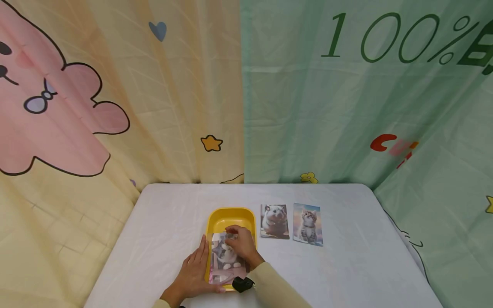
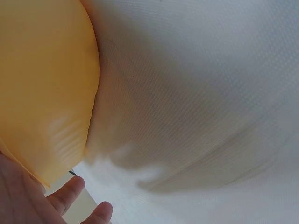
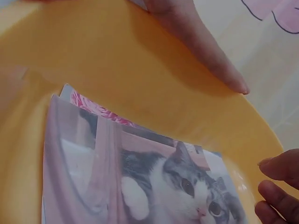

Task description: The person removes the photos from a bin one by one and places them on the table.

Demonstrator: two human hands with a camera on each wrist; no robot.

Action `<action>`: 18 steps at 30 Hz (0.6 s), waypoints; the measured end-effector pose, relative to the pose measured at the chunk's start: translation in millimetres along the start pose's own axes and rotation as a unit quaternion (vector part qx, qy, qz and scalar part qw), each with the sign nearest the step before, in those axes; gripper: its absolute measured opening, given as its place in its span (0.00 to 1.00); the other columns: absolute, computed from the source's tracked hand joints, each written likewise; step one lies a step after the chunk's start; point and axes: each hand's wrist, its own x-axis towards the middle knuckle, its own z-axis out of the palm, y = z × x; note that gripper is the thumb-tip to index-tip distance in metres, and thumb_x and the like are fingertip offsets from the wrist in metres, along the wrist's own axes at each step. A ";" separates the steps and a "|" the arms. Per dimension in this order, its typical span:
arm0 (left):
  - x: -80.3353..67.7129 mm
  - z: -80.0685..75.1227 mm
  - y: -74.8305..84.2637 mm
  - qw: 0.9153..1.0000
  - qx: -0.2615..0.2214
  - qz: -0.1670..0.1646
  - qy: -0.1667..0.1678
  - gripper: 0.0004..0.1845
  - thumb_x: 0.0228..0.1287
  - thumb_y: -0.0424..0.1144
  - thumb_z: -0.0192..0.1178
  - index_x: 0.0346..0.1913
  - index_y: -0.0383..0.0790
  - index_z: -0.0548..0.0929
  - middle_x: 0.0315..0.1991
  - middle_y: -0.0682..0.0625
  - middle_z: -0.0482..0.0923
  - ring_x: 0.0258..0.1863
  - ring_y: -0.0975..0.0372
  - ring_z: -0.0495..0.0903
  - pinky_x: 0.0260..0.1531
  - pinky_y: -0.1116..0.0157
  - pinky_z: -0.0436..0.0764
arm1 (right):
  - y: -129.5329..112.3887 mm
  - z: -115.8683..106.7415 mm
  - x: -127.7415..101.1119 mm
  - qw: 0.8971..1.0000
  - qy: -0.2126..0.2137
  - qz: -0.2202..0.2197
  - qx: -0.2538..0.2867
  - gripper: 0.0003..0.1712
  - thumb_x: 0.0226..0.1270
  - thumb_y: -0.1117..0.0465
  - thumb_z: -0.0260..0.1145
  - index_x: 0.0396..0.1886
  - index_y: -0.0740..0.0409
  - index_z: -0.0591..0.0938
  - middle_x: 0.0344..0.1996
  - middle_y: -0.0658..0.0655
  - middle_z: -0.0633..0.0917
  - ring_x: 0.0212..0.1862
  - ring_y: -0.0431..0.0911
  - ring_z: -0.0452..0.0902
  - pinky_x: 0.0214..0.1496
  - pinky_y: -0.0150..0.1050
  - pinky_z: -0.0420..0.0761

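A yellow tray (image 1: 231,211) stands on the table with a cat picture card (image 1: 228,259) in it. The right wrist view shows the cat card (image 3: 187,182) over another card with pink roses (image 3: 96,105), only its edge showing. My left hand (image 1: 193,269) rests along the tray's left side, fingers fairly straight and thumb at the near edge. In the left wrist view its fingers lie beside the tray's outer wall (image 2: 46,79). My right hand (image 1: 243,246) is over the card's upper right part, fingers loosely bent; in its wrist view the fingertips (image 3: 275,165) show nothing between them.
Two picture cards lie right of the tray: a hamster-like animal card (image 1: 274,221) and a kitten card (image 1: 308,224). A white cloth covers the table (image 1: 358,256). Printed curtains (image 1: 308,107) hang behind it and at both sides.
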 end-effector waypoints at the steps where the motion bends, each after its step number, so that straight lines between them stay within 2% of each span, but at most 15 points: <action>1: 0.0 0.0 0.2 1.000 -0.001 0.000 -0.001 0.77 0.31 0.81 0.61 0.75 0.28 0.44 0.77 0.37 0.34 0.71 0.44 0.54 0.62 0.42 0.62 | 1.0 1.4 -0.3 1.000 0.002 0.007 -0.004 0.16 0.54 0.69 0.69 0.45 0.66 0.83 0.39 0.58 0.86 0.43 0.52 0.81 0.43 0.42 0.81; 5: -0.4 -0.1 0.3 1.000 0.001 0.003 -0.004 0.77 0.31 0.82 0.61 0.74 0.27 0.44 0.77 0.36 0.34 0.71 0.44 0.54 0.62 0.43 0.62 | 3.6 4.5 -0.3 0.998 0.015 0.040 -0.053 0.16 0.52 0.68 0.69 0.44 0.64 0.84 0.39 0.57 0.87 0.42 0.51 0.81 0.44 0.44 0.81; 10: 0.3 0.5 -0.6 1.000 0.010 0.004 -0.002 0.78 0.31 0.82 0.60 0.74 0.27 0.44 0.77 0.36 0.33 0.71 0.44 0.54 0.62 0.44 0.62 | 7.3 5.7 1.6 0.989 0.016 0.050 -0.140 0.19 0.47 0.67 0.67 0.43 0.62 0.86 0.38 0.56 0.87 0.43 0.54 0.81 0.47 0.49 0.79; 14: 1.6 1.4 -0.5 1.000 0.006 -0.002 -0.001 0.78 0.30 0.83 0.60 0.75 0.27 0.44 0.77 0.37 0.34 0.71 0.45 0.55 0.62 0.43 0.62 | 9.9 6.5 1.7 0.987 0.001 0.045 -0.154 0.17 0.44 0.65 0.70 0.39 0.60 0.86 0.34 0.54 0.87 0.40 0.52 0.80 0.49 0.53 0.75; 18: 1.6 2.3 0.0 1.000 0.007 -0.008 -0.003 0.78 0.30 0.83 0.59 0.75 0.28 0.44 0.77 0.38 0.34 0.71 0.46 0.55 0.62 0.43 0.63 | 11.1 6.9 0.8 0.990 -0.019 0.048 -0.132 0.17 0.41 0.62 0.77 0.36 0.58 0.86 0.29 0.49 0.85 0.34 0.46 0.79 0.46 0.48 0.73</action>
